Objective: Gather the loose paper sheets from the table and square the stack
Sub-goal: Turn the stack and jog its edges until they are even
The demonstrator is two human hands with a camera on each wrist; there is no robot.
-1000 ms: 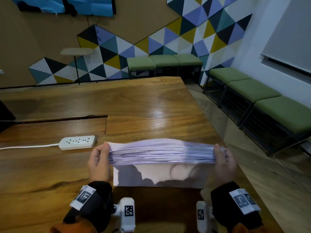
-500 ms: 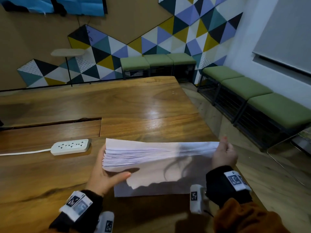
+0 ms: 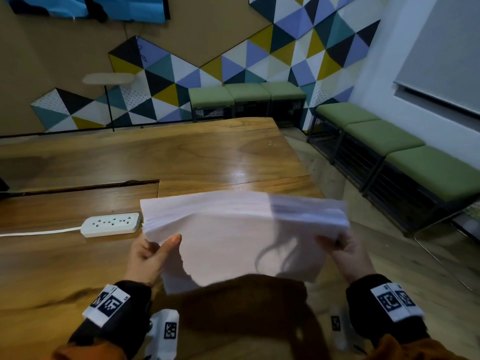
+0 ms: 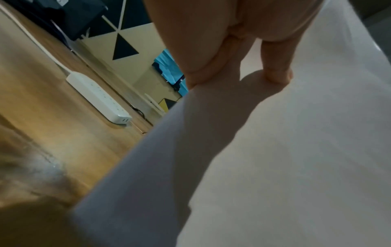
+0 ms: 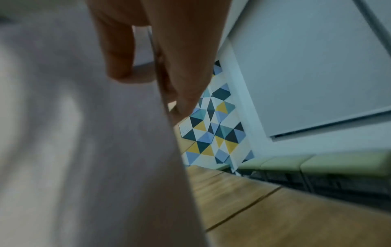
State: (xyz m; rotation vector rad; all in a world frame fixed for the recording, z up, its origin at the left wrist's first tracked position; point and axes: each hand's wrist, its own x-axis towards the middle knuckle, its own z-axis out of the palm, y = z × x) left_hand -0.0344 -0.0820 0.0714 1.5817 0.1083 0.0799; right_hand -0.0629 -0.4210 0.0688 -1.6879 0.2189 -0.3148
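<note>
Stack: the paper stack [image 3: 244, 229] was held up off the worktop [image 3: 181, 162], tilted so its broad face turned toward the person, the top edge fanned and blurred at the right end.
Left hand: the left hand [image 3: 149, 255] gripped the stack's lower left corner — thumb across the near face, fingers curled behind; the left wrist view showed the thumb tip pressed flat on the sheet [image 4: 275, 150].
Right hand: the right hand [image 3: 345, 252] pinched the lower right corner, thumb in front and fingers behind, as the right wrist view confirmed on the paper's edge [image 5: 105, 150].
Location: the stack hung over the near part of the worktop, just beside the white power strip [image 3: 111, 224] but not touching it.
Loose sheets: none showed on the visible worktop, so gathering looked finished and squaring was probably the step in hand.
Handling: the pile looked thick enough to carry some weight, yet each sheet was limp and slick against its neighbours — a loose hold would likely let them slide and splay.
Where to hold: the two short sides, low down, with light pressure, seemed the best hold, so the sheets could settle when an edge was tapped on the worktop.
Risk: squeezing hard would probably lock in the uneven edges; the corners could crease.
</note>
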